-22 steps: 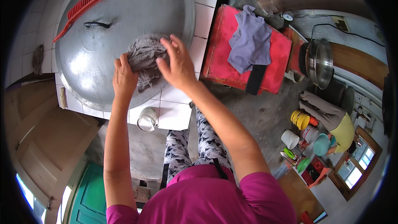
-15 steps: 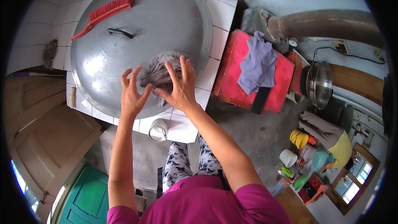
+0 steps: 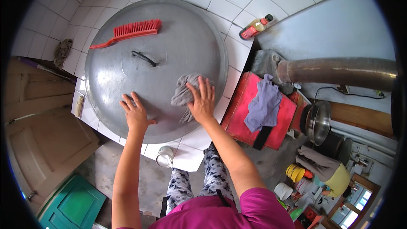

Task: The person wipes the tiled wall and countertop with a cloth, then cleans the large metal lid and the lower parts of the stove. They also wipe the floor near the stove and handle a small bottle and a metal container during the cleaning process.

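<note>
A large round grey metal lid (image 3: 112,78) with a dark loop handle (image 3: 144,58) covers most of the white-tiled top. On its right front part lies a bunched grey cloth (image 3: 185,91). My right hand (image 3: 202,104) rests against the cloth's right side, its fingers stretched out over the edge and not wrapped round it. My left hand (image 3: 137,115) is spread above or on the lid's front left, holding nothing; contact with the metal is hard to tell. Across the far part of the lid lies a red-bristled brush (image 3: 135,28).
A glass jar (image 3: 165,157) stands at the near tile edge, and a bottle (image 3: 255,27) at the far right corner. A purple cloth (image 3: 263,104) drapes over a red board (image 3: 241,116). Beyond, a metal pipe (image 3: 339,72) runs along the wall. Another person (image 3: 324,171) bends near buckets.
My hands have moved apart: the left now flat over the lid, the right onto the cloth's right side. The view has shifted, showing more wall. The cloth looks more bunched.
</note>
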`<action>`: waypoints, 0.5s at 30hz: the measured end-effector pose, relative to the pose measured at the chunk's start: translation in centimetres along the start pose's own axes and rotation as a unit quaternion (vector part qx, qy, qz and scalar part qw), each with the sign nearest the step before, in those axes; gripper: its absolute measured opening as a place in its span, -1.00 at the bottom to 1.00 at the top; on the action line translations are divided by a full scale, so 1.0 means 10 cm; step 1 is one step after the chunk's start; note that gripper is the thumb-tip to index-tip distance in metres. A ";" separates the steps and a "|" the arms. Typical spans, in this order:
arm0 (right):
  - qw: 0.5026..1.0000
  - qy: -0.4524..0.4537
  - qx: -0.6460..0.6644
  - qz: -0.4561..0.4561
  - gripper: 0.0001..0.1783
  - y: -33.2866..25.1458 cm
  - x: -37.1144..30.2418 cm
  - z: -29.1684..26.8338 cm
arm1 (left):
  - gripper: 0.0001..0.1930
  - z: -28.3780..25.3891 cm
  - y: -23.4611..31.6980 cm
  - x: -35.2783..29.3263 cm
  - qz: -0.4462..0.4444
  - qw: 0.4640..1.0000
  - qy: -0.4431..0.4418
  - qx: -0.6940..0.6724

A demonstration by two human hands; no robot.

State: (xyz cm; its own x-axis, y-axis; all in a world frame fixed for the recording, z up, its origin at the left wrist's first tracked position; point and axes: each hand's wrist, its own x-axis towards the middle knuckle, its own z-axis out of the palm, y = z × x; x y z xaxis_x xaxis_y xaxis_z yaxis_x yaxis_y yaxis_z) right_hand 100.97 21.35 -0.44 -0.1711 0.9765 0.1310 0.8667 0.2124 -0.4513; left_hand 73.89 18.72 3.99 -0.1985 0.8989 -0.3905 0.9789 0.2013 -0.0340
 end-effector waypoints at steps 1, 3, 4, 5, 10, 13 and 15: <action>1.000 0.018 0.001 0.009 -0.08 0.11 0.20 -0.02 | 0.68 0.01 0.00 0.00 -0.001 1.000 -0.006 0.006; 0.999 0.042 -0.003 0.022 -0.10 0.40 0.62 -0.03 | 0.68 -0.01 0.07 0.00 0.001 1.000 -0.019 0.002; 0.999 0.048 -0.001 0.025 -0.11 0.52 0.84 -0.01 | 0.68 -0.02 0.08 0.00 0.006 1.000 -0.015 0.011; 0.999 0.045 0.000 0.007 -0.11 0.64 1.06 0.00 | 0.68 -0.02 0.08 -0.01 0.011 1.000 -0.012 0.020; 0.999 0.018 -0.015 -0.043 -0.23 1.16 2.21 0.00 | 0.69 -0.03 0.07 0.02 0.009 0.999 -0.030 0.039; 0.999 0.051 0.018 0.005 -0.28 1.28 2.32 0.02 | 0.73 -0.04 0.13 0.02 -0.016 1.000 -0.016 -0.020; 0.995 0.100 0.012 0.001 -0.30 1.28 2.12 0.07 | 0.75 0.02 0.05 -0.01 -0.019 0.999 0.014 -0.035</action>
State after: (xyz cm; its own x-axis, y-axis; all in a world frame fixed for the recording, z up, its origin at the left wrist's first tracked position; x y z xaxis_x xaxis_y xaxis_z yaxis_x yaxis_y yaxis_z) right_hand 108.10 44.84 -4.04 -0.0715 0.9505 0.3023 0.8549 0.2146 -0.4723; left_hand 74.42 18.69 3.76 -0.2376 0.9003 -0.3647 0.9651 0.2615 0.0166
